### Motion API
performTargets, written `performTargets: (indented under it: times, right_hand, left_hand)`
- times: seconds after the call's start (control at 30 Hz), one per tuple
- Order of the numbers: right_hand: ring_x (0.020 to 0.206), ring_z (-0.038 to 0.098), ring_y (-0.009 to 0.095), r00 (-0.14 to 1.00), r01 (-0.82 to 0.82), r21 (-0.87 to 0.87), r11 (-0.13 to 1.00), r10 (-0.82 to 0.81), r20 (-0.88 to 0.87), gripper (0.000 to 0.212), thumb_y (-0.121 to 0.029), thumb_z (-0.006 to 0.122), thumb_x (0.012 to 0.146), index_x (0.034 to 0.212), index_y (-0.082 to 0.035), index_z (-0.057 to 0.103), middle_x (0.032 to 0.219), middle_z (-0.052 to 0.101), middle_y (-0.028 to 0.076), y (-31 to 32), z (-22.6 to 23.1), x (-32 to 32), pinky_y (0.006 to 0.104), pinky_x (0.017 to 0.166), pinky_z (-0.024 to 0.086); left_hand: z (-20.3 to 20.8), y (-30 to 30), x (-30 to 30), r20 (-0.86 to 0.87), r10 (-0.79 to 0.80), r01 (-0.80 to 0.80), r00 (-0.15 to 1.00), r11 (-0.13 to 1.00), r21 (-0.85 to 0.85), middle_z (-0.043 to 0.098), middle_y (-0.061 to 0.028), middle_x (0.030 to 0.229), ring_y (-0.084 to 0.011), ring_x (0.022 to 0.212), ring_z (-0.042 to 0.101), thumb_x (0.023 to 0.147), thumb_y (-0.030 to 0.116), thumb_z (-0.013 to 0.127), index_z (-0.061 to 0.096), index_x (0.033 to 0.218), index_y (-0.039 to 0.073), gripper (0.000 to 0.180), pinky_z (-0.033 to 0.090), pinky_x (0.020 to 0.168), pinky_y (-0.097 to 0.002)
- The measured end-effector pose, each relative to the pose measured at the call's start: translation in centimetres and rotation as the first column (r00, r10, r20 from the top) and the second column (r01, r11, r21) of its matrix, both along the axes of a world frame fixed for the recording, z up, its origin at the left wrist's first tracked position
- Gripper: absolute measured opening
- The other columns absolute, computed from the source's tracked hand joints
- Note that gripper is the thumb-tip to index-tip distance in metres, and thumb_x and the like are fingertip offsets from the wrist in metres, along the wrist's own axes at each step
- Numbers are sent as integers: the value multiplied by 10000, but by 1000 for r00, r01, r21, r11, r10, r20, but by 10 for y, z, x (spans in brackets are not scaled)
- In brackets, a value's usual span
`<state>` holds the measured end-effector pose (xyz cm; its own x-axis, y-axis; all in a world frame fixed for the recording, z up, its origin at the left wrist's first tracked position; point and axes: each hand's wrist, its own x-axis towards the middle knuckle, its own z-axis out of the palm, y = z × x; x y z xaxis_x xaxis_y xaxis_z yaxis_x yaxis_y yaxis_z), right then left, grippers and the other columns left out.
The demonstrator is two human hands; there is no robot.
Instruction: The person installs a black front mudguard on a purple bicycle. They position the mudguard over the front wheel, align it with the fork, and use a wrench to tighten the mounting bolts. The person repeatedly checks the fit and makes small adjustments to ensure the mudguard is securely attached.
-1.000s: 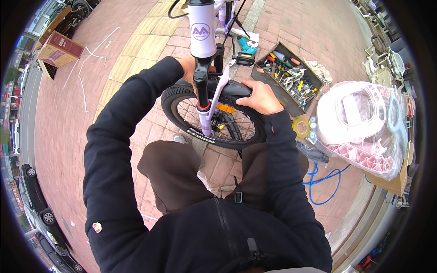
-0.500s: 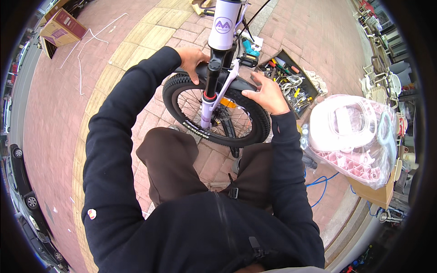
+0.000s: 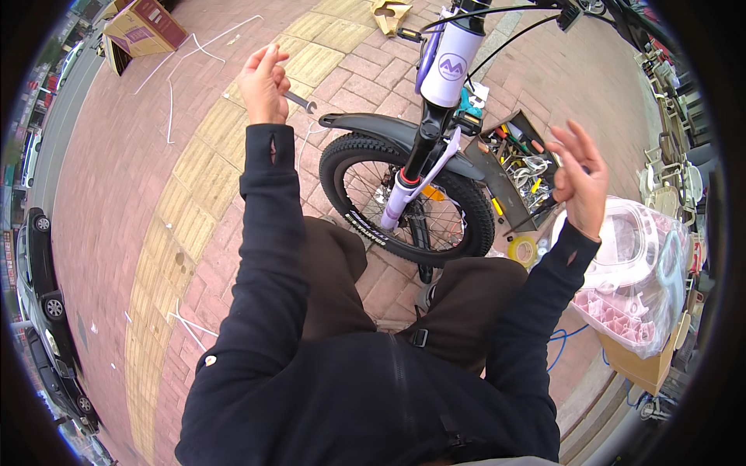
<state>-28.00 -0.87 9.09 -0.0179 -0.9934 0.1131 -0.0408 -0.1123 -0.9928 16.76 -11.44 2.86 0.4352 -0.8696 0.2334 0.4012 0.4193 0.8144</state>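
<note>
Bicycle (image 3: 454,81), purple and white, standing between your left hand (image 3: 266,87) and right hand (image 3: 583,188), apart from both. Its front wheel (image 3: 369,147) shows between your forearms, a black fender (image 3: 381,129) arching over the tyre. Behind your right wrist lies a clear plastic bag (image 3: 672,318) of white and pink parts (image 3: 614,314); just left of that hand sits a filled tool tray (image 3: 491,183). Your left fingers curl loosely together; your right fingers are partly spread, thumb bent inward. Whether either hand pinches anything, you cannot tell. Below and left of your right hand lies a yellow tape roll (image 3: 513,252). Immediately right of your left hand, a wrench (image 3: 300,101) shows, whether held or lying beyond being unclear.
</note>
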Motion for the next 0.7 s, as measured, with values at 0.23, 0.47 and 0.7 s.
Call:
performTargets:
  times: [0.23, 0.47, 0.7]
  right_hand:
    - [555, 536, 63, 968, 89, 214, 973, -135, 212, 366, -89, 544, 891, 1229, 44, 492, 939, 642, 123, 7, -23, -13, 147, 373, 378]
    - [486, 477, 49, 867, -176, 493, 852, 371, -332, 502, -96, 671, 752, 1210, 48, 526, 1021, 637, 121, -26, -55, 33, 196, 345, 334]
    - [515, 582, 175, 586, -38, 640, 767, 536, -607, 644, -160, 785, 633, 1182, 72, 542, 784, 627, 172, -12, -91, 41, 293, 475, 466]
  left_hand:
    - [-39, 12, -11, 908, -381, 70, 174, 924, 375, 653, -71, 1045, -241, 988, 612, 581, 260, 816, 577, 1198, 120, 676, 463, 855, -337]
    - [-42, -22, -39, 771, -317, 322, -553, 771, 549, 543, -124, 1220, -326, 1077, 541, 489, 228, 860, 386, 1351, 138, 988, 456, 881, -386]
    - [-58, -28, -49, 710, -318, 286, -629, 754, 591, 554, -124, 1180, -320, 1015, 581, 481, 247, 868, 335, 1362, 139, 1035, 483, 819, -380]
